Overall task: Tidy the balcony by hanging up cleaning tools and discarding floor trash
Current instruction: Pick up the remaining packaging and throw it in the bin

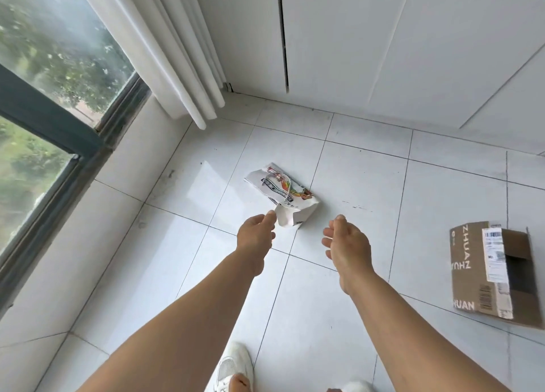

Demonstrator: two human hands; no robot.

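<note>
A crumpled white paper bag (283,194) with colourful print and a thin string handle lies flattened on the white floor tiles (368,191), near the middle of the view and a short way out from the white cabinet doors (383,52). Its folded bottom end points toward the person. The left hand (256,232) reaches down to that near end, its fingertips at or just touching the lower left corner of the bag; whether they have closed on the paper cannot be told, and the fingers look loosely bent rather than clenched. The right hand (348,241) hangs just to the right of the bag, apart from it, palm turned inward, fingers relaxed and slightly curled, holding nothing. Farther right, well apart from both hands, a flattened brown cardboard box (489,270) with a white shipping label lies on the tiles. A white curtain (177,67) hangs at the left beside the window (44,97). White shoes (233,368) show at the bottom edge.
</note>
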